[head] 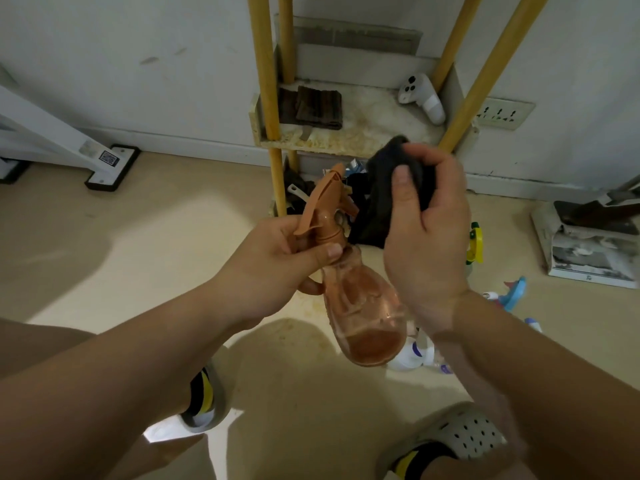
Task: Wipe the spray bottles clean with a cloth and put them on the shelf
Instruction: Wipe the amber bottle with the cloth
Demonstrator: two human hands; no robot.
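Note:
My left hand (277, 258) grips the neck of an orange see-through spray bottle (360, 306), just under its orange trigger head. The bottle tilts with its base toward me and holds a little liquid at the bottom. My right hand (426, 237) holds a dark cloth (377, 202) bunched beside the bottle's head. In front stands a low shelf (367, 133) with yellow posts. A yellow-green spray bottle (475, 244), a blue-topped one (512, 292) and a white one (412, 358) lie on the floor to the right, partly hidden by my right arm.
A folded dark towel (318, 107) and a white controller (422, 97) lie on the shelf board. Clutter sits under the shelf. A white stand foot (110, 168) is at left, a wall socket (502, 114) and a stack of papers (588, 251) at right. My feet in slippers are below.

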